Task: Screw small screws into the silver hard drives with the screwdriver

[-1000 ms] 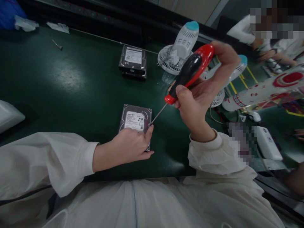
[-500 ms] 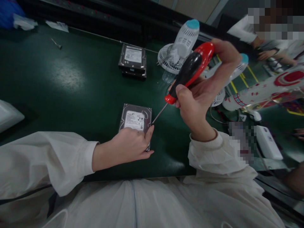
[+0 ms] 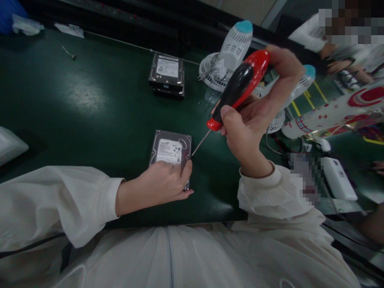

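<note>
A hard drive (image 3: 170, 145) with a white label lies label-up on the green bench. My left hand (image 3: 166, 180) covers its near part and grips it, with the thumb and index finger at the right edge. In my right hand (image 3: 252, 124) is a red and black screwdriver (image 3: 238, 84), held at a slant with the palm behind the handle's end and the thumb low on the grip. The thin shaft runs down to the drive's right edge, and its tip meets the drive there, close to my left index finger. Whatever lies under the tip is too small to make out.
Stacked hard drives (image 3: 167, 74) stand farther back. White fans (image 3: 235, 48) with blue ends, a red-and-white patterned object (image 3: 330, 110) and a white box-shaped device (image 3: 340, 180) are to the right. A small screw-like piece (image 3: 69, 54) lies far left. Another person's hand (image 3: 339, 66) shows top right.
The view has shifted slightly. My left index finger is drawn in a little at the drive's edge; the screwdriver stays at the same spot on the drive.
</note>
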The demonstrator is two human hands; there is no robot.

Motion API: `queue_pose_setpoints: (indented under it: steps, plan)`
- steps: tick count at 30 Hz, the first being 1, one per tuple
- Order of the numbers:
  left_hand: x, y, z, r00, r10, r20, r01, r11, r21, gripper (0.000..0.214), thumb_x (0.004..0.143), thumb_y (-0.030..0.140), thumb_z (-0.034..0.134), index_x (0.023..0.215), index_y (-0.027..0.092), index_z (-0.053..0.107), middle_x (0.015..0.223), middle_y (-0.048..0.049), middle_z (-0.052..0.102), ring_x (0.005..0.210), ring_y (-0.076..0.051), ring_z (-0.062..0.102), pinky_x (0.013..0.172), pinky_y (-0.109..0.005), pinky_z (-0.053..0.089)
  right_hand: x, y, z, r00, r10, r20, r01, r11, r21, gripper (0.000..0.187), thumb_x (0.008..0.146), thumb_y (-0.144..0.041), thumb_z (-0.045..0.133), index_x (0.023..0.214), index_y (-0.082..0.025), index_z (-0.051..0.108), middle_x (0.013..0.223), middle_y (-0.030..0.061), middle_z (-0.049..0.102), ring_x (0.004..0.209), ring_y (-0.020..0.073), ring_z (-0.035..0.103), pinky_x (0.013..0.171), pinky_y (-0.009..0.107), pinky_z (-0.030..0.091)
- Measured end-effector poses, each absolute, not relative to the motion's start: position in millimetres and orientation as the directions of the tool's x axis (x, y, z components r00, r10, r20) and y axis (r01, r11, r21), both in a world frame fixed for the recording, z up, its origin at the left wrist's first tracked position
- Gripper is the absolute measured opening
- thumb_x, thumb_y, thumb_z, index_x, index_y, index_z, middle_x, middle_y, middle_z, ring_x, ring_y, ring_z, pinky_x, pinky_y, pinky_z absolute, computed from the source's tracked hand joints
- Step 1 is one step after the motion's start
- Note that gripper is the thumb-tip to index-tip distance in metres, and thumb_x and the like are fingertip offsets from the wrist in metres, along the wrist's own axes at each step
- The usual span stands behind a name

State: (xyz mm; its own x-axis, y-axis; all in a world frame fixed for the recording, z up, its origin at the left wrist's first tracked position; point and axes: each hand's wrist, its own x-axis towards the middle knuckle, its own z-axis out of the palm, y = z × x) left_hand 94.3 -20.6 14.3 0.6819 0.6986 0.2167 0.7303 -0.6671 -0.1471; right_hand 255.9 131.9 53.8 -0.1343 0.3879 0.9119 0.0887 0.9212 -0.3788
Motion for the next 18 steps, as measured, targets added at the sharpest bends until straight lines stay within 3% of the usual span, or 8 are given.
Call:
queue_pose_setpoints:
  steps: [8,15,18]
  plan:
    - [94.4,-21.1,12.0,0.679,0.699,0.224,0.733,-0.661,-0.160,0.074,0.098,0.058,0.053,0.132,-0.008,0.061,0.070,-0.0114,0.069,0.055,-0.023,0.066,0.047,-0.032,0.041,257.2,133.9,50.0,-0.180,0.493,0.851,0.044,0.868,-0.494,0.066,0.077,-0.065,0.064,0.132,-0.042,0.037,0.144,0.0005,0.032,0.144,0.0285,0.039,0.085,0.034,0.064]
    - [94.7,-21.1,11.2,0.681,0.706,0.195,0.732,-0.662,-0.161,0.074,0.100,0.057,0.049,0.134,-0.008,0.059,0.069,-0.0116,0.069,0.055,-0.023,0.064,0.046,-0.032,0.038,255.5,134.2,51.5,-0.120,0.399,0.909,0.163,0.911,-0.379,0.059,0.079,-0.063,0.059,0.131,-0.039,0.047,0.132,0.0025,0.043,0.132,0.0252,0.048,0.067,0.026,0.060]
    - [95.0,-20.8,11.7,0.680,0.708,0.194,0.733,-0.661,-0.160,0.073,0.100,0.057,0.048,0.134,-0.008,0.059,0.070,-0.0121,0.069,0.055,-0.022,0.065,0.047,-0.032,0.038,255.2,134.4,51.4,-0.118,0.390,0.913,0.159,0.915,-0.370,0.059,0.079,-0.064,0.060,0.131,-0.038,0.048,0.132,0.0033,0.043,0.136,0.0263,0.046,0.072,0.028,0.062]
